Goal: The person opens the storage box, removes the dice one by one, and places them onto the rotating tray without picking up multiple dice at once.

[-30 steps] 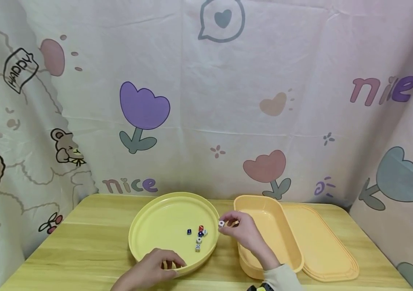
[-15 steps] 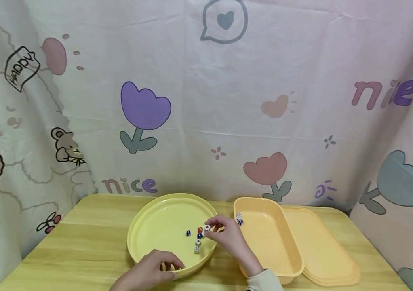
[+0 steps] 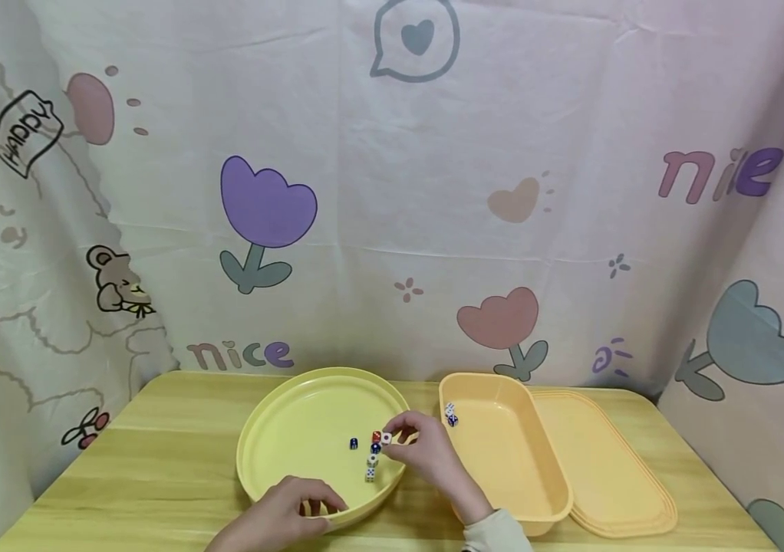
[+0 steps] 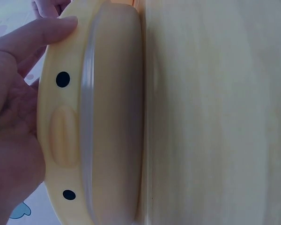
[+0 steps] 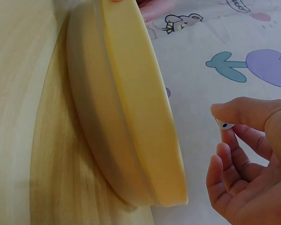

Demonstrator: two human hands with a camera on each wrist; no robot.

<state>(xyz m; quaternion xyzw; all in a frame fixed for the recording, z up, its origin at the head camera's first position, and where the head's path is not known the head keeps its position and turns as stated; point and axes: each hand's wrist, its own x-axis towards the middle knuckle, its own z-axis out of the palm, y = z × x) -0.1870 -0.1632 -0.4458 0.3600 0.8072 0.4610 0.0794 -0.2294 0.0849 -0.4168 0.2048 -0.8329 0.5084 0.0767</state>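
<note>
In the head view my right hand pinches a white die between thumb and fingertips, over the right side of a round yellow tray. Right beside it are a red die and a dark blue die. Two white dice, one a white die nearest the front, line up below them, while another blue die lies apart to the left. My left hand grips the tray's front rim, thumb outside. In the left wrist view the thumb presses the tray wall.
A deep orange-yellow box stands right of the tray, with a few white and blue dice at its far left corner. Its flat lid lies on the wooden table farther right. A printed curtain hangs behind.
My right hand has moved left from beside the box to the dice in the tray, carrying the white die. Dice in the box corner are now uncovered. The left hand stays on the rim.
</note>
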